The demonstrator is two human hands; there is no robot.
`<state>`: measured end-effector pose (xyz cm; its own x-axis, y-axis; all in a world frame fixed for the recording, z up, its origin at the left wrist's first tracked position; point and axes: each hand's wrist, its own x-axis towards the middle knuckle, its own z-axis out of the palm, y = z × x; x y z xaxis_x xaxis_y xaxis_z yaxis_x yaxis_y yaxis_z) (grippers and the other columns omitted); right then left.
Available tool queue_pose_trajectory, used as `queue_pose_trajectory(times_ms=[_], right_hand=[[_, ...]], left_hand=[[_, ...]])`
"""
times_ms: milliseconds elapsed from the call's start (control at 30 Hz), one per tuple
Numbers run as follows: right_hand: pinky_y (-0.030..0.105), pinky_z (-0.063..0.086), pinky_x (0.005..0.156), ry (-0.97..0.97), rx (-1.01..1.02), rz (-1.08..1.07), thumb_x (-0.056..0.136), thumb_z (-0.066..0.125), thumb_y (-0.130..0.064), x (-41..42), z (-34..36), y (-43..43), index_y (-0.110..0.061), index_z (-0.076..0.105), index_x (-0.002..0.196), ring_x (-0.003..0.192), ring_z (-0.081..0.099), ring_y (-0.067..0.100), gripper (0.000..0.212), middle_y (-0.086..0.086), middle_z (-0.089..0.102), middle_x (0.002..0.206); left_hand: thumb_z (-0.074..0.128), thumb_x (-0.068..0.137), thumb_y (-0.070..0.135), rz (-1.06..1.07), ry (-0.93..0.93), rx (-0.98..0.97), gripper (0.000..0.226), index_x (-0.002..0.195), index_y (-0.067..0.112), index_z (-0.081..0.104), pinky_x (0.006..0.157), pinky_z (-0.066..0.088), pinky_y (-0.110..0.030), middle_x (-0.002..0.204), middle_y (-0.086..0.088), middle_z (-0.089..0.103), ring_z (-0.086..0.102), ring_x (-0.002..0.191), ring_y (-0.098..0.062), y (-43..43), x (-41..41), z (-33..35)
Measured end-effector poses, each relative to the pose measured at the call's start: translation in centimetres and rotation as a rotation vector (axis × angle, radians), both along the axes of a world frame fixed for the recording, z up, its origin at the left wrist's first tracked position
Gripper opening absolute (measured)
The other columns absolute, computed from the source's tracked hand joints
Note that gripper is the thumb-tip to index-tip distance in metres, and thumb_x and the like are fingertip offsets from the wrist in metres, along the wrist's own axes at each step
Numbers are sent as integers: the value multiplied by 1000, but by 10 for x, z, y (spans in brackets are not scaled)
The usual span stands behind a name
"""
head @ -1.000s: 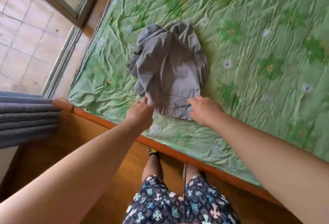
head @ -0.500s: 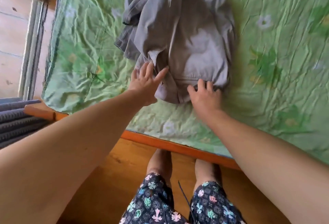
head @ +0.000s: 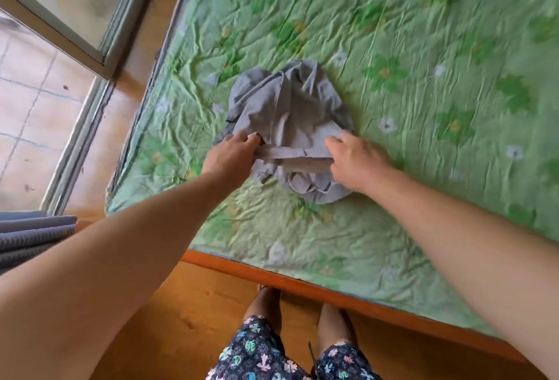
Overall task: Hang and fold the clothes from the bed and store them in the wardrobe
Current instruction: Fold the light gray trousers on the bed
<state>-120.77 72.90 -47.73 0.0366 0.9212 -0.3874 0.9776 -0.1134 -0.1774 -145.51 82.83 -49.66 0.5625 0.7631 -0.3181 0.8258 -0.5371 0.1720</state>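
Observation:
A crumpled grey garment (head: 290, 107) lies on the green flowered bed sheet (head: 423, 77), near the bed's front edge. My left hand (head: 231, 156) grips the left end of its waistband, fingers curled round the cloth. My right hand (head: 355, 159) grips the right end of the same band. The band is stretched straight between both hands and lifted slightly, with the near hem folded under it. The wardrobe is out of view.
The bed's orange wooden frame (head: 302, 283) runs along the near edge above a wooden floor. A window frame (head: 75, 44) and tiled balcony lie at the left. Folded grey-blue striped fabric (head: 30, 237) sits at the lower left. My legs stand by the bed.
My left hand went from open fingers on the cloth to gripping the waistband. Both hands pulled the band taut and raised it. The head camera drew back from the bed.

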Motion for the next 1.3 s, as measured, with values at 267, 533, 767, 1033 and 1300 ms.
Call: queue_pose_trajectory(times_ms=[267, 533, 767, 1033, 1300], right_hand=[[39, 35, 67, -243, 261, 110, 79, 51, 9, 51, 186, 33, -11, 48, 109, 95, 48, 32, 37, 9, 39, 100], [40, 38, 67, -465, 397, -53, 80, 56, 6, 112, 340, 47, -14, 50, 121, 107, 53, 33, 46, 8, 51, 110], [34, 47, 64, -383, 326, -431, 92, 50, -3, 165, 407, 29, -10, 60, 116, 82, 60, 30, 26, 10, 60, 92], [39, 56, 78, 113, 679, -654, 89, 46, -3, 158, 460, 47, -3, 66, 103, 89, 62, 36, 24, 19, 68, 104], [29, 37, 53, 158, 768, -501, 91, 54, -6, 158, 456, 44, -18, 60, 98, 69, 54, 15, 15, 6, 64, 95]], left_hand=[[60, 87, 30, 0, -39, 323, 22, 105, 16, 61, 60, 31, -35, 104, -7, 61, 50, 111, -33, 42, 21, 185], [84, 65, 31, 42, -279, 363, 40, 90, 16, 57, 67, 45, -35, 89, 0, 50, 60, 88, -31, 76, 62, 359], [46, 80, 3, 164, -341, 506, 19, 72, 20, 46, 58, 42, -33, 75, 3, 51, 55, 73, -29, 102, 95, 453], [65, 82, 18, -175, 111, 199, 29, 110, 19, 56, 67, 50, -21, 105, -1, 64, 56, 80, -16, 77, 146, 480], [58, 89, 16, -184, -373, 78, 5, 85, 13, 58, 64, 38, -29, 98, -18, 70, 63, 85, -34, 22, 250, 427]])
